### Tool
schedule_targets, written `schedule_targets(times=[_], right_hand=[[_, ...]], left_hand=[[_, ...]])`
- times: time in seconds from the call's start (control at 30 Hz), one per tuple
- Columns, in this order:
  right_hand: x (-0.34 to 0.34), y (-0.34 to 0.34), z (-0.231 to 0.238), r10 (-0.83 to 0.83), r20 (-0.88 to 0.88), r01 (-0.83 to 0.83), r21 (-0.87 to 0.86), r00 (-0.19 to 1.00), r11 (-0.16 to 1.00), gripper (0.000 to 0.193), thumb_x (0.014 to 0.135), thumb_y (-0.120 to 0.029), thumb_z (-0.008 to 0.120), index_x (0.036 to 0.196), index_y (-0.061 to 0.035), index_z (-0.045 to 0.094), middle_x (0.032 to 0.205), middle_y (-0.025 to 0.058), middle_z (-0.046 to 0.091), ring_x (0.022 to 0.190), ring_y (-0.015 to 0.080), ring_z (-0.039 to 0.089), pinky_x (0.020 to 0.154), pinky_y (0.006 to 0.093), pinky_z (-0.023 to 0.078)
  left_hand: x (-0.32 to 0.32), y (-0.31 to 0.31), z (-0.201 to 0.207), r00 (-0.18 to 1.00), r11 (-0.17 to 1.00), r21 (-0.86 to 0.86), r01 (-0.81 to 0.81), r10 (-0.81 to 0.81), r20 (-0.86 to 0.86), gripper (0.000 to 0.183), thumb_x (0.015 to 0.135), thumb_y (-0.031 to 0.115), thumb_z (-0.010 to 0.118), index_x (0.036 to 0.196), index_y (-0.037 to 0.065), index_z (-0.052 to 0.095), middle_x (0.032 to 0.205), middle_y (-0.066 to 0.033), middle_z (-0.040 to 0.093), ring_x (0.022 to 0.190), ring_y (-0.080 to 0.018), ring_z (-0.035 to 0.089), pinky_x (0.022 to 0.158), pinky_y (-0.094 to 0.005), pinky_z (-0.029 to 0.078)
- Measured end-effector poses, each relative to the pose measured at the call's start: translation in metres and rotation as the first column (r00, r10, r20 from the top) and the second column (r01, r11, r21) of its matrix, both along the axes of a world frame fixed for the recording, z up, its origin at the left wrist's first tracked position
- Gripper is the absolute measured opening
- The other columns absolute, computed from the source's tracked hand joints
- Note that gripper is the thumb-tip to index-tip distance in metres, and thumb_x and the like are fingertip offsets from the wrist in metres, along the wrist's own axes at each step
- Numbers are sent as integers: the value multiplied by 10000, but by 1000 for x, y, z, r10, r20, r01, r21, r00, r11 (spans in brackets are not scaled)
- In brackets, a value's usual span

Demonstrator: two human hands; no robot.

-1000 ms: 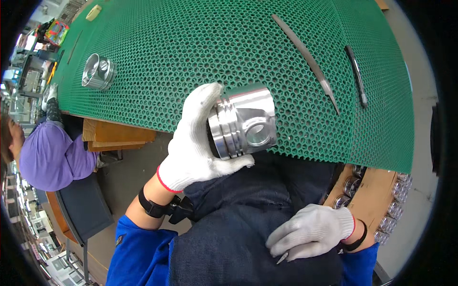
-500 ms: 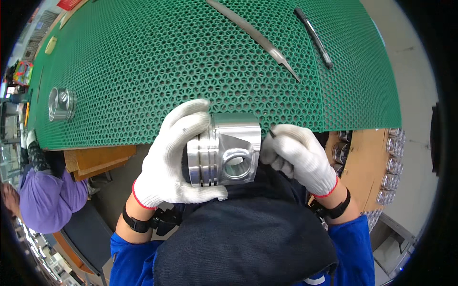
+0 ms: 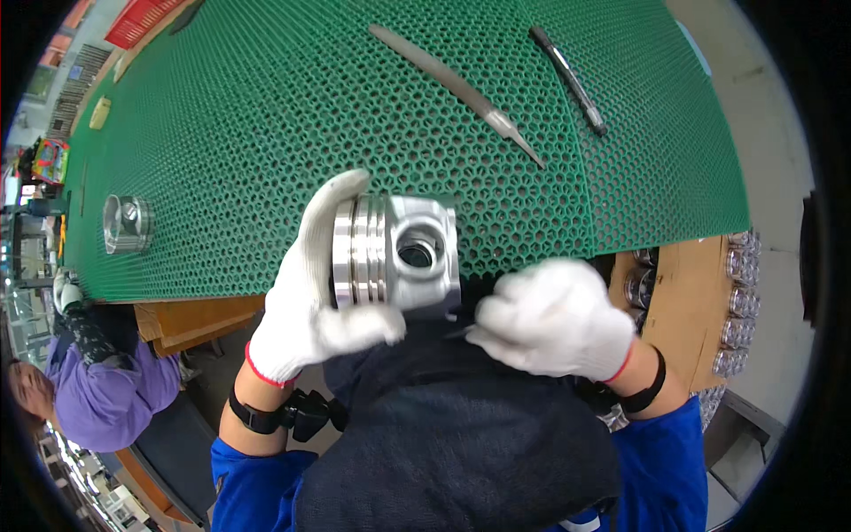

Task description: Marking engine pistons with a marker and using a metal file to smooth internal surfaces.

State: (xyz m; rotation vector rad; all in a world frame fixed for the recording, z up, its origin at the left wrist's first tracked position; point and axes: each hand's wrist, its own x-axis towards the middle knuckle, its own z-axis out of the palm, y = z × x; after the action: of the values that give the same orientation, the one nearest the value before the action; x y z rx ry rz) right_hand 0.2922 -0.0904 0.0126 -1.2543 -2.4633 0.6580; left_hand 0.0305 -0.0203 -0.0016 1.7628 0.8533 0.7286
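A shiny metal piston [image 3: 425, 293] lies on its side in my left hand [image 3: 306, 288], which wears a white knit glove. The thumb is below and the fingers reach round the grooved end; the pin bore faces up. My right hand [image 3: 558, 319], gloved too and smeared by motion, is closed just right of the piston and apart from it. A thin, blurred sliver pokes out from its fingers toward the piston; its kind cannot be made out. A half-round file [image 3: 443, 78] and a black marker pen [image 3: 569, 82] lie on the green mat beyond.
The green perforated mat [image 3: 257, 160] covers the bench. Another piston [image 3: 126, 225] stands far left, near a yellowish block [image 3: 100, 113] and a red basket [image 3: 142, 19]. A co-worker in purple [image 3: 115, 399] sits at left. Several pistons [image 3: 740, 301] line a brown board at right.
The piston has turned in my left hand, its bore now higher, and moved slightly up and left. My right hand has shifted a little lower, with the thin thing still in its fingers.
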Motion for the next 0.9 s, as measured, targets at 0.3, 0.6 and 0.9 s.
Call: schedule_targets(times=[0.3,0.6,0.9], right_hand=[[20,-16,7,-681,-416,36,-839,603,543,340,881,-315,583,856,11,674,801,73,691,652,117,600,593,249,492],[-1,13,11,-790,-300,-52,-945,535,323,357,916,-405,543,884,-64,643,799,-3,629,620,22,463,481,162,351],[3,3,-7,-332,-414,208,-316,848,926,228,882,-295,638,847,-71,659,732,141,615,695,294,637,628,366,512]], left_hand=[[21,-15,24,261,751,-473,460,395,881,1199,655,846,615,1482,62,244,1436,-175,408,1333,-312,437,1111,-513,393],[4,4,-8,975,931,326,163,-203,93,901,612,399,903,1304,-17,502,1348,-269,450,1247,-394,490,1021,-479,431],[13,7,-12,984,958,264,115,-147,103,963,614,314,878,1379,-37,410,1348,-225,451,1230,-333,505,1056,-427,397]])
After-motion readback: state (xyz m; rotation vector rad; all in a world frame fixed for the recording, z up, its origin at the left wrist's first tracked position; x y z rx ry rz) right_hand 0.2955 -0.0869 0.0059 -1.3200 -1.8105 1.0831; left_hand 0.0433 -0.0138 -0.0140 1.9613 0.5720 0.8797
